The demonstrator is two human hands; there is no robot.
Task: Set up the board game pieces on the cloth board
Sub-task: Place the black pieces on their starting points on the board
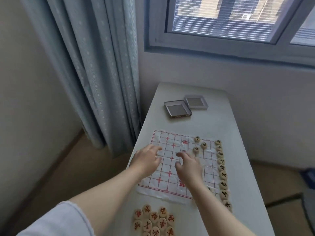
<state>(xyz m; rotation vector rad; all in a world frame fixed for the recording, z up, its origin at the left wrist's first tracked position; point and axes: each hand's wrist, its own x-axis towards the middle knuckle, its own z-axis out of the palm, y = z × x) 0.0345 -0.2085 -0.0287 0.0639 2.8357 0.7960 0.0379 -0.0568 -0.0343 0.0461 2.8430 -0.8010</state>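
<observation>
Fingers (154,148) of the left hand (146,160) lie spread and fairly straight on the left part of the cloth board (163,183), apparently pressing its creased fabric flat against the desk (226,126). Nearer the person, a heap of red-lettered pieces (154,222) sits on the desk just off the board's near edge, none of them placed yet. Beyond the far edge rest two empty box halves (178,109), touching at a corner. The right hand (189,169) hovers over the middle of the grid, its fingers (182,155) bent and apart with no piece visible between them. Farther right, three black-lettered pieces (204,145) stand on inner points near the far corner, and a row of black-lettered pieces (223,175) runs along the right-hand edge, each just beside the next. The black side looks largely laid out, with the red side not begun. The next move likely calls for one hand to draw back to the red heap, pinch a single disc and set it on a line crossing at the left edge while the other keeps the light cloth from shifting.
</observation>
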